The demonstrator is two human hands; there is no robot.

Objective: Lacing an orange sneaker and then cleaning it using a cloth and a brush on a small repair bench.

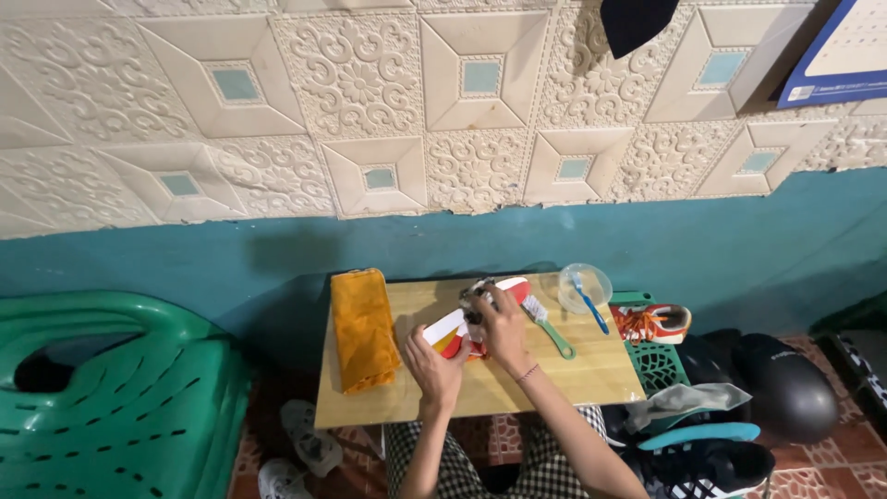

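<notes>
Both hands forward, close together; left hand (434, 356) curled; right hand (504, 319) fingers bent, gripping.

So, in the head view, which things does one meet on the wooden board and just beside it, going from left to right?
Folded orange cloth → left hand → red and white shoe → right hand → green brush → clear bowl holding a blue brush → orange-laced shoe on the green crate.

A folded orange cloth (363, 328), a green-handled brush (550, 328) and a clear bowl (584, 286) sit on the wooden board (591, 374).
</notes>
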